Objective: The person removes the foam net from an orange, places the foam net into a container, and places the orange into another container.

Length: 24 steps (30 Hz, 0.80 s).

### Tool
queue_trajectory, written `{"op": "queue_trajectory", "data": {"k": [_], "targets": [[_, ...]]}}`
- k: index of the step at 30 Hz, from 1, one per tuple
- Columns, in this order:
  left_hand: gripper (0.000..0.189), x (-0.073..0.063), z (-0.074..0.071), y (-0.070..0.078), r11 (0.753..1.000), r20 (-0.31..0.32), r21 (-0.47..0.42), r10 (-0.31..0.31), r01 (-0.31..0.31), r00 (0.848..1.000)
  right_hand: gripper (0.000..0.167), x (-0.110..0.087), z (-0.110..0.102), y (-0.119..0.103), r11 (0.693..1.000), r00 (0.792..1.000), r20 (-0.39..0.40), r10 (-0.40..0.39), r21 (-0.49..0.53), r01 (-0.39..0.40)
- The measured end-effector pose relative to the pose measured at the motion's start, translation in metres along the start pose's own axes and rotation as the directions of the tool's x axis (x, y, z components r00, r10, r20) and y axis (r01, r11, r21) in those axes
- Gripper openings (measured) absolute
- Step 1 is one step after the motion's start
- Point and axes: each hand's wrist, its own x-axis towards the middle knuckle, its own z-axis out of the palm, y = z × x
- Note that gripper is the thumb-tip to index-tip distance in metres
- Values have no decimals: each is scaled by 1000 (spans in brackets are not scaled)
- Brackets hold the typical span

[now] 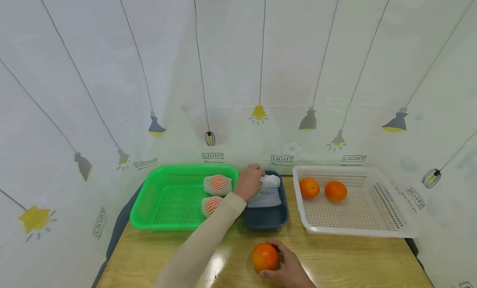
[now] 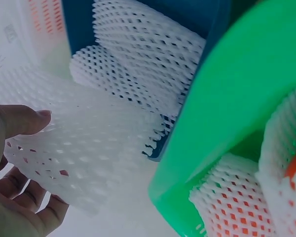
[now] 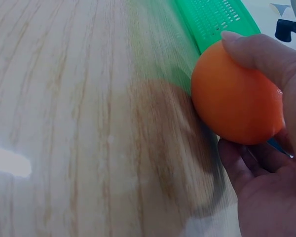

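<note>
In the left wrist view my left hand pinches a white foam net sleeve, thumb on one side and fingers on the other. That hand reaches over the back of the dark blue tray, where more foam net sleeves lie flat. My right hand grips an orange close over the front of the wooden table. Thumb and fingers curl round the orange from opposite sides in the right wrist view.
The green basket on the left contains two oranges in foam nets; my left forearm crosses its right corner. A white basket on the right has two bare oranges. Behind them hangs a lamp-patterned curtain.
</note>
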Motion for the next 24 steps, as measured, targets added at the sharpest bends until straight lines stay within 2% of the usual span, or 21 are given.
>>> {"op": "queue_trajectory", "data": {"k": [4, 11, 15, 17, 19, 24], "targets": [[19, 8, 9, 1, 998, 59, 61, 7, -10, 998, 91, 0, 0, 0, 1000, 1000, -1, 13, 8, -13], [19, 13, 22, 8, 977, 101, 215, -22, 0, 995, 88, -1, 1, 1, 1000, 1000, -22, 6, 8, -6], [24, 12, 31, 12, 974, 192, 224, -5, -39, 981, 87, -1, 1, 1, 1000, 1000, -29, -1, -8, 1], [24, 11, 35, 12, 982, 252, 178, 13, -59, 968, 86, -1, 1, 1, 1000, 1000, -30, -3, -14, 3], [26, 9, 37, 13, 991, 321, 121, 21, -63, 947, 86, -1, 1, 1, 1000, 1000, -28, -2, -14, 2], [43, 5, 41, 11, 999, 502, 41, -24, 4, 865, 87, 0, 2, 1, 1000, 1000, -27, 5, -18, -5]]}}
